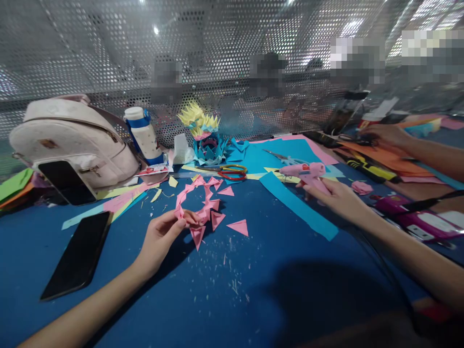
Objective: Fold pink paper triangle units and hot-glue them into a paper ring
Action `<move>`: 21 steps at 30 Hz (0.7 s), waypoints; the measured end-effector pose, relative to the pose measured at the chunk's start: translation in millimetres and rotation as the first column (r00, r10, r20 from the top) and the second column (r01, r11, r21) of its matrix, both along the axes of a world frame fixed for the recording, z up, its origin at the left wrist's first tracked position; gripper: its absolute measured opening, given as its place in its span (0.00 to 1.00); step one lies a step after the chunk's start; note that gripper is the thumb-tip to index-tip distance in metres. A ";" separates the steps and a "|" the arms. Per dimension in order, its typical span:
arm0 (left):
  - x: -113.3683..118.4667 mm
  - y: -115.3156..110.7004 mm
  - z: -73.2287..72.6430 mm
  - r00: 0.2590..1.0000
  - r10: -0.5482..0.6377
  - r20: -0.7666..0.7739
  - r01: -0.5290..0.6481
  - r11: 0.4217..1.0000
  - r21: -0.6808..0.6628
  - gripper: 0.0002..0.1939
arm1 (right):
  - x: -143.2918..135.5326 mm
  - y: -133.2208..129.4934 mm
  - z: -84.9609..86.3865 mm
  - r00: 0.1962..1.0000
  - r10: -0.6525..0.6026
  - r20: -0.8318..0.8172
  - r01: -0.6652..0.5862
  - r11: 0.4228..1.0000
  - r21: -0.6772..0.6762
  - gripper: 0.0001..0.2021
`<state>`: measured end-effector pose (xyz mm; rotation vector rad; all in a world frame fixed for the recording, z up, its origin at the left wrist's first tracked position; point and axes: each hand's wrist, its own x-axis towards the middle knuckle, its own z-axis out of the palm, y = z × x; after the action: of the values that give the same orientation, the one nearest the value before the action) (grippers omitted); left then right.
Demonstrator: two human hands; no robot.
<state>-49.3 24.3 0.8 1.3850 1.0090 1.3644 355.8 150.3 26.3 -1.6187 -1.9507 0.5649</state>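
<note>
A ring of folded pink paper pieces is pinched at its near left side by my left hand, above the blue tabletop. My right hand is wrapped round the handle of a pink hot glue gun, whose nozzle points left. Between the two hands lies a loose folded pink triangle, with other pink triangles close to the ring. A blue paper strip runs slantwise beneath the glue gun. Behind the ring rest scissors with red and yellow handles.
At the left are two phones, a pale backpack and a bottle. A yellow and blue paper model stands at the back. Another person's hand reaches in at right, near a yellow-black cutter. A black cord trails below my right arm.
</note>
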 end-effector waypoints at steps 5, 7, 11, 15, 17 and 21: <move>-0.7 0.1 -0.1 1.000 -0.001 -0.017 0.001 1.000 0.007 0.12 | -5.5 -2.6 -2.2 0.966 0.067 -0.251 -0.121 0.970 -0.209 0.22; -0.9 0.4 -0.6 1.000 -0.002 -0.012 0.003 1.000 0.002 0.12 | -8.6 -4.3 -3.5 0.911 0.013 -0.413 -0.154 0.938 -0.310 0.19; -0.8 0.3 -1.5 1.000 -0.019 0.008 0.019 1.000 0.006 0.12 | -13.5 -8.0 -5.9 0.796 -0.104 -0.596 -0.195 0.889 -0.415 0.18; 0.0 -0.1 -1.3 0.999 -0.026 0.024 0.026 1.000 0.008 0.12 | -14.0 -8.4 -9.5 0.761 -0.095 -0.642 -0.216 0.896 -0.388 0.17; 0.3 -0.1 -1.0 1.000 -0.022 0.022 0.022 1.000 0.004 0.12 | -13.3 -7.3 -12.2 0.776 -0.056 -0.628 -0.228 0.904 -0.362 0.17; 0.2 0.2 -1.3 1.000 -0.011 0.018 0.011 1.000 0.002 0.12 | -13.7 -6.6 -16.5 0.799 -0.002 -0.601 -0.262 0.899 -0.352 0.18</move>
<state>-49.1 24.4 -0.5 1.3756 0.9874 1.3671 342.1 143.6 9.8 -1.2997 -1.5256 1.4463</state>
